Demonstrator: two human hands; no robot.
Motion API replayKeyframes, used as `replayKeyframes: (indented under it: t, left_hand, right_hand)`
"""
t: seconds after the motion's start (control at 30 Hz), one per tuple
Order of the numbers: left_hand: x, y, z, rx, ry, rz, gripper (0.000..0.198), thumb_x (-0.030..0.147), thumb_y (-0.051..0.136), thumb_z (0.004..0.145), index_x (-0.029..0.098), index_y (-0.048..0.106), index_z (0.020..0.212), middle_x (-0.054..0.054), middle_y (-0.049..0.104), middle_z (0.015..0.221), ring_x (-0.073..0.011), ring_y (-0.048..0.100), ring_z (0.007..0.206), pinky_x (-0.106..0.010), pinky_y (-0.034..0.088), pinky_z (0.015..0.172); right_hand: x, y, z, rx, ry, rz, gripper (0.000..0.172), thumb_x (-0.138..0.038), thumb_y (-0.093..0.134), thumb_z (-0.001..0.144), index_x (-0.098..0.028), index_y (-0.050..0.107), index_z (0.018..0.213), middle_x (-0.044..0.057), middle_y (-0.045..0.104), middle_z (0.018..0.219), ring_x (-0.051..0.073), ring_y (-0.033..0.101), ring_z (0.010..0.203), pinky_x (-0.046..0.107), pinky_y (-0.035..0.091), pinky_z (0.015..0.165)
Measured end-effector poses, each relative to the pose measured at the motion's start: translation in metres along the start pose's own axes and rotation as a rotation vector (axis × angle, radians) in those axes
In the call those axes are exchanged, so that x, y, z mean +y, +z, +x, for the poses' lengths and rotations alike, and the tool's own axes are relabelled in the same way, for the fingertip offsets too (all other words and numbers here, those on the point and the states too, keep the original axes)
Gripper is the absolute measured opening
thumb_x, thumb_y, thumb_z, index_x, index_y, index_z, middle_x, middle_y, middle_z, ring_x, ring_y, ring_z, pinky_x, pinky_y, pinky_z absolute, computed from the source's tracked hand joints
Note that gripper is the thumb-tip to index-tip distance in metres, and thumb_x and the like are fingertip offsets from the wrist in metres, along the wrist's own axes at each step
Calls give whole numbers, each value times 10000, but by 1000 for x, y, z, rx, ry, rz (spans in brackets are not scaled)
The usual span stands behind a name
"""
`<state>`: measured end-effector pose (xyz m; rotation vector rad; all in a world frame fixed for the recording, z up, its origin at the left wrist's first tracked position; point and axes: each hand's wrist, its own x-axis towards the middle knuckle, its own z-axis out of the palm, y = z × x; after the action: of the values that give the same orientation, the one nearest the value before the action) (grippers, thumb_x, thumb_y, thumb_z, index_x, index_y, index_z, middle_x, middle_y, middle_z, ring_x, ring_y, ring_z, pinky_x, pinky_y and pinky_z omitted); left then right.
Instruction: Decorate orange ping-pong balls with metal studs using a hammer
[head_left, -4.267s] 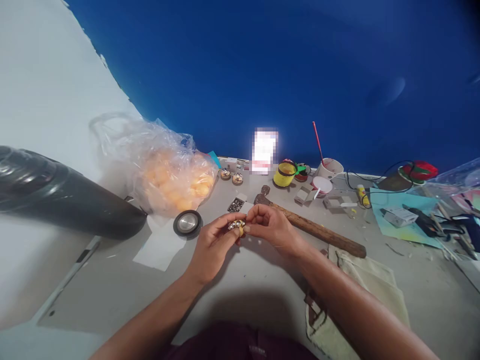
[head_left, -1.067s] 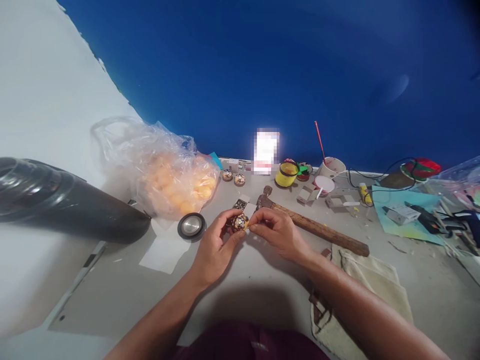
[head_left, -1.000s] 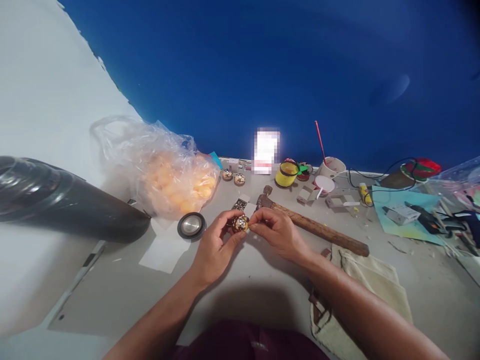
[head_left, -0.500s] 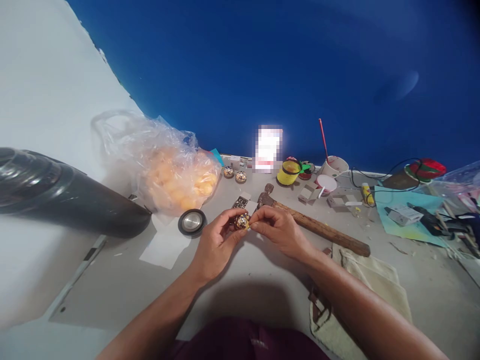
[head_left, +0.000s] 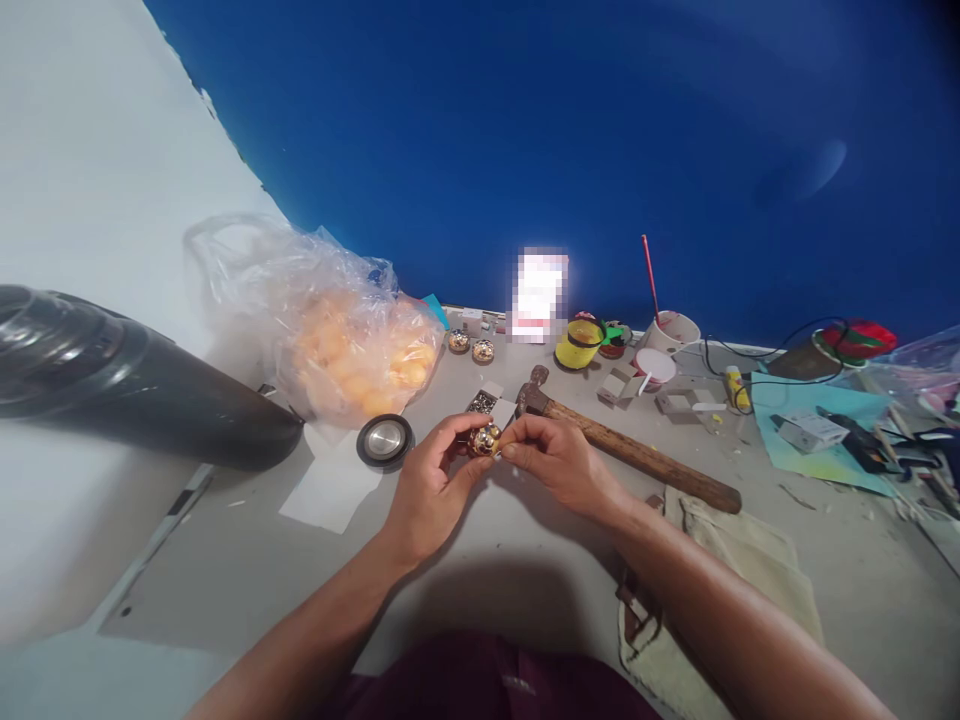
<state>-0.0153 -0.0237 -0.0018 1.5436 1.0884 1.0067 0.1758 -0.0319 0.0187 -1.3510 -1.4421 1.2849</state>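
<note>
A small ball (head_left: 486, 438) covered in shiny gold and silver studs is gripped between the thumb and fingers of my left hand (head_left: 427, 490). My right hand (head_left: 559, 465) meets it on the right side, thumb and forefinger pinched together at its lower edge. Whatever lies in that pinch is too small to make out. Just behind the ball sits an open little box (head_left: 482, 402) of shiny metal pieces, partly covered by my fingers. Two similar studded balls, one on the left (head_left: 459, 342) and one on the right (head_left: 483, 350), rest near the wall.
A hammer (head_left: 645, 455) lies to the right, above a cream cloth (head_left: 750, 560). Left are a black-rimmed round metal piece (head_left: 385, 440), a plastic bag of orange balls (head_left: 345, 350) and a large dark cylinder (head_left: 165, 390). Behind stand a yellow cup (head_left: 577, 346) and a white cup (head_left: 679, 330).
The ball has turned slightly in my left hand, and my right fingertips have shifted a little at its edge. The view has moved very slightly; everything else stays put.
</note>
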Motion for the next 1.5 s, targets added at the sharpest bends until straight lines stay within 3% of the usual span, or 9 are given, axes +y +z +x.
replayKeyframes:
  t: [0.4, 0.73, 0.83, 0.93, 1.03, 1.13, 1.27, 1.4, 1.5]
  left_hand:
    - [-5, 9, -7, 136, 215, 21, 247, 215, 727, 872, 209, 674, 1113, -105, 707, 1237, -226, 671, 1156, -357, 583, 965]
    - [-5, 10, -8, 279, 581, 294, 316, 113, 670, 891, 242, 663, 1180, -95, 729, 1238, -234, 704, 1118, -412, 586, 974]
    - [-1, 8, -6, 291, 630, 404, 298, 112, 660, 898, 243, 662, 1165, -90, 741, 1218, -227, 717, 1093, -404, 592, 954]
    - [1, 5, -5, 294, 643, 466, 268, 123, 662, 900, 245, 666, 1139, -86, 748, 1208, -221, 725, 1074, -395, 597, 935]
    - [3, 4, -5, 291, 633, 486, 245, 131, 669, 897, 251, 676, 1111, -80, 757, 1192, -219, 732, 1053, -394, 605, 915]
    - [3, 4, -5, 297, 645, 457, 242, 130, 685, 885, 256, 694, 1091, -72, 765, 1178, -222, 739, 1040, -397, 609, 914]
    - [0, 7, -6, 303, 580, 377, 222, 177, 718, 871, 251, 715, 1081, -79, 768, 1172, -241, 736, 1049, -423, 604, 939]
    - [-5, 10, -5, 287, 475, 239, 224, 260, 736, 870, 238, 722, 1092, -91, 759, 1191, -256, 718, 1085, -441, 606, 951]
    - [-6, 12, -5, 282, 483, 178, 239, 246, 749, 859, 235, 717, 1095, -97, 746, 1212, -262, 704, 1115, -452, 594, 973]
  right_hand:
    - [-4, 5, -5, 21, -16, -33, 233, -396, 597, 848, -175, 634, 782, -3, 620, 747, 139, 523, 693, 264, 390, 644]
    - [-5, 12, -7, 33, 14, 54, 284, -445, 623, 853, -178, 623, 757, -12, 573, 729, 134, 484, 701, 262, 386, 650]
    - [0, 17, -7, 10, 28, 167, 376, -539, 652, 849, -182, 600, 738, -28, 500, 690, 118, 414, 656, 253, 354, 608]
    - [2, 21, -7, -35, 144, 416, 458, -628, 714, 786, -188, 596, 751, -37, 435, 687, 110, 355, 631, 237, 325, 561]
    - [1, 22, -7, -142, 299, 658, 478, -609, 821, 684, -188, 616, 780, -31, 415, 723, 107, 349, 641, 211, 333, 533]
    - [-1, 20, -7, -201, 347, 737, 469, -575, 855, 659, -186, 638, 804, -24, 422, 735, 104, 362, 647, 200, 360, 531]
    - [-2, 16, -6, -122, 186, 495, 431, -590, 745, 763, -189, 587, 740, -29, 445, 696, 107, 380, 628, 228, 362, 552]
    - [-8, 11, -7, 84, -87, 56, 226, -362, 625, 851, -191, 562, 718, -25, 515, 710, 120, 439, 681, 262, 378, 653]
    - [-12, 11, -8, 117, -87, 83, 182, -342, 619, 828, -192, 580, 733, -22, 528, 715, 122, 445, 677, 263, 382, 644]
